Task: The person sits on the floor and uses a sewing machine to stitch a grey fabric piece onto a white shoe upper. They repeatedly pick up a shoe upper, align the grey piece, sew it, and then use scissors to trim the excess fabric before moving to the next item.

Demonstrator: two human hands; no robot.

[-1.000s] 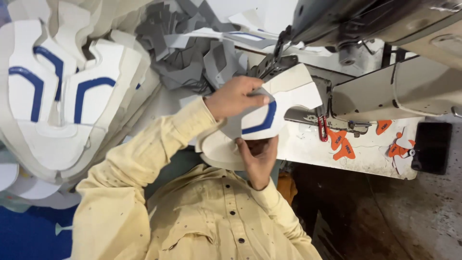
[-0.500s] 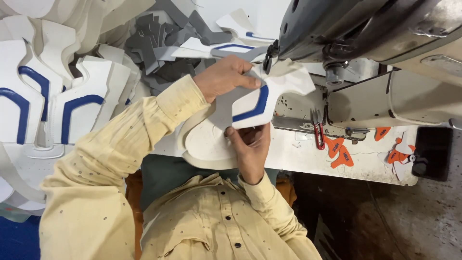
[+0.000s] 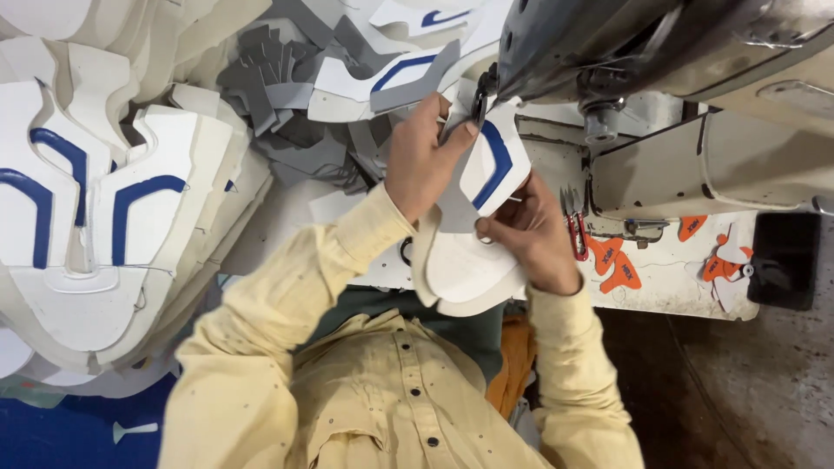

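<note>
- Nearest to you, your yellow shirt sleeves reach forward from your chest to the work.
- Your right hand (image 3: 530, 234) is the nearer of the two. Its thumb and fingers pinch the right edge of a shoe piece (image 3: 465, 269), which is white with a curved blue stripe.
- The shoe piece lies straight ahead of you, between your two hands. Its long axis runs away from you: the rounded white end is close to your chest, and the blue-striped end points toward the sewing machine.
- Your left hand (image 3: 426, 161) is farther out and lies on top of the piece, fingers together and pressing down. The fingertips are just beside the needle area (image 3: 479, 100), so this hand is the one closer to the needle.
- Just right of your right hand, red-handled snips (image 3: 577, 234) lie on the white counter (image 3: 678, 295).
- Beyond your hands, the dark head of the sewing machine (image 3: 608, 43) hangs over the striped end of the piece.
- Far left, a stack of matching white-and-blue pieces (image 3: 104, 226) is piled up, with loose grey pieces (image 3: 269, 95) behind it.
</note>
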